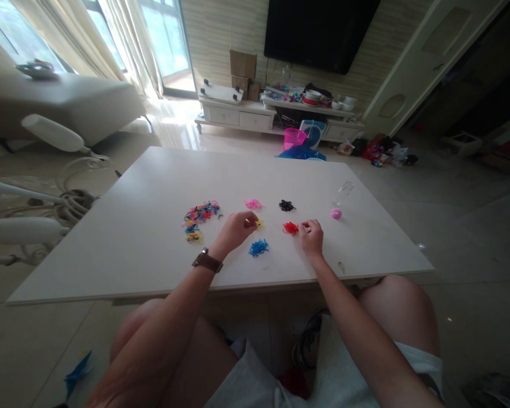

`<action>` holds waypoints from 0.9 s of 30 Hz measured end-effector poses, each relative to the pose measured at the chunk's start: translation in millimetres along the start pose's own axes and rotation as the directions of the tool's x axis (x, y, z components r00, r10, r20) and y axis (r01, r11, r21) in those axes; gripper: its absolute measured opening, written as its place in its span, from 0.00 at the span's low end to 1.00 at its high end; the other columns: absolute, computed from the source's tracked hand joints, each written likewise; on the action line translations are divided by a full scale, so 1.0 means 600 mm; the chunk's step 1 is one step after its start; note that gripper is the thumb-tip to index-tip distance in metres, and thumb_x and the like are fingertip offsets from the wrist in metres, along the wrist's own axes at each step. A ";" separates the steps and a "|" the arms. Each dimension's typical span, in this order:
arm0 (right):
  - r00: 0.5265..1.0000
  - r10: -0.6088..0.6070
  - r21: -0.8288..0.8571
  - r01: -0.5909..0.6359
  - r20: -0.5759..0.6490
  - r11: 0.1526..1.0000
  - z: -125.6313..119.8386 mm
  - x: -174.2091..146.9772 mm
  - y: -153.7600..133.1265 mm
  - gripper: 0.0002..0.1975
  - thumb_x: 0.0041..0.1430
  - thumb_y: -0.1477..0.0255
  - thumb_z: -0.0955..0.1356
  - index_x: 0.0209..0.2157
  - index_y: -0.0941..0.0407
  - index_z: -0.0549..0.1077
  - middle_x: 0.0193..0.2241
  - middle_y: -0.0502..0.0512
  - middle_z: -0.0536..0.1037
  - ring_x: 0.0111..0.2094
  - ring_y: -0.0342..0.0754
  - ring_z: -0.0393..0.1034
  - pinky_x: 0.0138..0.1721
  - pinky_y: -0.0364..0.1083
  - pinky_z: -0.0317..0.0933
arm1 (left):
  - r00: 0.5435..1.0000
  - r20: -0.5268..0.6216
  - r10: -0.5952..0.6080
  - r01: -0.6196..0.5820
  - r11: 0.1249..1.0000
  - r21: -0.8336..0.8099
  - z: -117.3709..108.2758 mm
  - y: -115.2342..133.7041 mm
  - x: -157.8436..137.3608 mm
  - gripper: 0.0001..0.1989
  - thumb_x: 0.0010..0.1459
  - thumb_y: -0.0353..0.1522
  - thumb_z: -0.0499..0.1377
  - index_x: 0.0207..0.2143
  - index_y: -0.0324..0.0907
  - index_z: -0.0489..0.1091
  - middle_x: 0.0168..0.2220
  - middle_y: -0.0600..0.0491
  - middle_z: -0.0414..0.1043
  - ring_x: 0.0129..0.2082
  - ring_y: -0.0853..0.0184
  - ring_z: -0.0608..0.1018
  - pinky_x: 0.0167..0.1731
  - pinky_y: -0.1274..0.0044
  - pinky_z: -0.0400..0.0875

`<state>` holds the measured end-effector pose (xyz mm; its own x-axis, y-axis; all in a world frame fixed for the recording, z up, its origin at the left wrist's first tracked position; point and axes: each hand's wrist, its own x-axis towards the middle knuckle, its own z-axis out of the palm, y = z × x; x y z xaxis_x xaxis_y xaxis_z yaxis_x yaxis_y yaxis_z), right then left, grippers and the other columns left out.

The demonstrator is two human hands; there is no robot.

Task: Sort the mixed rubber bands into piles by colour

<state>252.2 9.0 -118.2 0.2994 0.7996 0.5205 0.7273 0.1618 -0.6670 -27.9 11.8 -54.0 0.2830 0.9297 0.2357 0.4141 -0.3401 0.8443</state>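
My left hand (240, 225), with a watch on its wrist, is closed in a pinch over a small yellow pile (260, 223) of what look like rubber bands. A tiny dark bit shows by its fingertips; what they hold is too small to make out. Beside the red pile (289, 228), my right hand (311, 235) has its fingers pinched together, their contents unclear. A blue pile (259, 247) lies nearest me, with a pink pile (253, 204) and a black pile (286, 205) farther back. Mixed colours form a larger heap (202, 212) to the left.
On the white table (161, 181), a clear container (343, 193) lies near a pink round object (336, 213) at the right. A small clear item (341, 266) sits near the front edge. Beyond are a pink basket (294, 138) and a TV cabinet (255, 120).
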 end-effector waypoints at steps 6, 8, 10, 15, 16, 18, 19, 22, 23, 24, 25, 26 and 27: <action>0.997 -0.082 -0.001 0.082 0.001 0.997 -0.010 -0.004 -0.020 0.08 0.60 0.70 0.65 0.27 0.54 0.70 0.31 0.54 0.73 0.36 0.52 0.67 0.38 0.50 0.63 | 1.000 0.002 -0.025 0.025 0.999 -0.020 -0.003 0.016 -0.004 0.03 0.54 0.28 0.62 0.33 0.40 0.74 0.33 0.49 0.80 0.31 0.65 0.81 0.33 0.77 0.74; 0.981 -0.187 0.017 0.187 0.049 0.982 -0.013 -0.015 -0.036 0.08 0.63 0.69 0.65 0.30 0.53 0.72 0.32 0.55 0.75 0.38 0.53 0.68 0.43 0.52 0.63 | 1.000 0.006 -0.020 0.020 1.000 -0.016 -0.002 0.018 -0.004 0.03 0.53 0.28 0.63 0.33 0.40 0.74 0.33 0.50 0.80 0.32 0.65 0.81 0.33 0.76 0.74; 0.942 -0.298 0.085 0.287 0.157 0.954 -0.011 -0.030 -0.057 0.06 0.64 0.69 0.65 0.33 0.52 0.73 0.34 0.55 0.77 0.39 0.53 0.69 0.46 0.53 0.64 | 1.000 0.020 -0.008 0.008 1.000 -0.010 0.002 0.017 -0.003 0.04 0.53 0.28 0.63 0.33 0.40 0.74 0.33 0.50 0.80 0.32 0.65 0.82 0.33 0.76 0.74; 0.871 -0.388 0.301 0.298 0.303 0.906 0.007 -0.058 -0.116 0.08 0.65 0.67 0.69 0.45 0.50 0.75 0.39 0.55 0.79 0.38 0.51 0.72 0.41 0.52 0.67 | 0.997 0.070 0.021 -0.020 1.000 -0.023 0.015 0.010 0.000 0.05 0.54 0.28 0.63 0.35 0.40 0.75 0.33 0.49 0.80 0.31 0.65 0.82 0.33 0.77 0.74; 0.867 -0.388 0.331 0.283 0.314 0.900 0.010 -0.059 -0.125 0.09 0.65 0.67 0.69 0.46 0.51 0.75 0.39 0.55 0.79 0.37 0.51 0.72 0.39 0.51 0.67 | 0.997 0.077 0.027 -0.025 0.999 -0.024 0.017 0.009 0.001 0.05 0.54 0.27 0.63 0.35 0.39 0.75 0.33 0.49 0.80 0.31 0.65 0.82 0.32 0.77 0.74; 0.858 -0.388 0.369 0.258 0.338 0.893 0.016 -0.057 -0.137 0.08 0.65 0.68 0.68 0.45 0.51 0.76 0.37 0.54 0.79 0.35 0.50 0.72 0.38 0.50 0.67 | 0.996 0.086 0.037 -0.035 0.999 -0.022 0.020 0.007 0.001 0.05 0.54 0.26 0.62 0.35 0.39 0.75 0.33 0.49 0.80 0.31 0.65 0.82 0.32 0.77 0.74; 0.854 -0.388 0.378 0.251 0.348 0.891 0.018 -0.055 -0.140 0.06 0.65 0.69 0.68 0.42 0.51 0.77 0.35 0.54 0.79 0.34 0.49 0.72 0.37 0.50 0.67 | 0.995 0.088 0.039 -0.038 0.999 -0.021 0.021 0.006 0.002 0.06 0.54 0.26 0.62 0.36 0.39 0.75 0.33 0.49 0.80 0.31 0.65 0.82 0.32 0.77 0.74; 0.847 -0.377 0.374 0.233 0.376 0.898 0.020 -0.051 -0.139 0.06 0.65 0.70 0.67 0.38 0.51 0.77 0.32 0.52 0.78 0.32 0.49 0.72 0.37 0.50 0.67 | 0.995 0.090 0.044 -0.042 0.999 -0.024 0.023 0.003 0.003 0.07 0.54 0.25 0.61 0.37 0.39 0.75 0.33 0.49 0.80 0.32 0.65 0.82 0.32 0.77 0.75; 0.850 -0.367 0.366 0.228 0.377 0.902 0.020 -0.049 -0.138 0.05 0.65 0.70 0.68 0.39 0.51 0.77 0.32 0.52 0.78 0.33 0.49 0.72 0.37 0.50 0.67 | 0.995 0.091 0.046 -0.044 0.999 -0.028 0.023 0.003 0.004 0.07 0.54 0.25 0.61 0.37 0.39 0.75 0.33 0.49 0.80 0.32 0.65 0.82 0.32 0.77 0.75; 0.856 -0.358 0.357 0.223 0.374 0.907 0.019 -0.048 -0.136 0.05 0.64 0.70 0.68 0.40 0.51 0.77 0.33 0.52 0.78 0.33 0.49 0.72 0.38 0.50 0.67 | 0.994 0.094 0.050 -0.047 0.998 -0.032 0.023 0.003 0.004 0.07 0.54 0.25 0.61 0.37 0.39 0.75 0.33 0.49 0.80 0.32 0.65 0.83 0.32 0.77 0.75; 0.859 -0.351 0.349 0.221 0.372 0.911 0.019 -0.046 -0.135 0.06 0.64 0.70 0.68 0.41 0.51 0.77 0.34 0.53 0.78 0.33 0.49 0.72 0.38 0.50 0.67 | 0.994 0.095 0.052 -0.049 0.998 -0.035 0.023 0.003 0.005 0.07 0.54 0.25 0.61 0.37 0.40 0.76 0.33 0.49 0.80 0.32 0.65 0.83 0.32 0.77 0.75; 0.860 -0.350 0.343 0.223 0.371 0.912 0.018 -0.043 -0.135 0.06 0.64 0.70 0.69 0.41 0.51 0.77 0.34 0.53 0.79 0.33 0.49 0.72 0.38 0.50 0.67 | 0.994 0.096 0.053 -0.049 0.998 -0.035 0.023 0.004 0.005 0.07 0.54 0.25 0.61 0.37 0.40 0.76 0.33 0.49 0.80 0.32 0.65 0.83 0.32 0.77 0.75; 0.856 -0.356 0.341 0.230 0.375 0.911 0.017 -0.040 -0.136 0.05 0.64 0.71 0.68 0.40 0.51 0.77 0.34 0.53 0.78 0.33 0.49 0.72 0.39 0.50 0.67 | 0.994 0.096 0.052 -0.049 0.998 -0.031 0.023 0.006 0.006 0.07 0.53 0.25 0.61 0.36 0.40 0.76 0.33 0.49 0.80 0.32 0.65 0.82 0.32 0.78 0.75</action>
<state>179.4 -17.7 -81.7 -0.2346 0.8435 0.4832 0.5209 0.5288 -0.6701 -13.4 11.9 -57.1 0.3857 0.8930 0.2320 0.3725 -0.3808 0.8463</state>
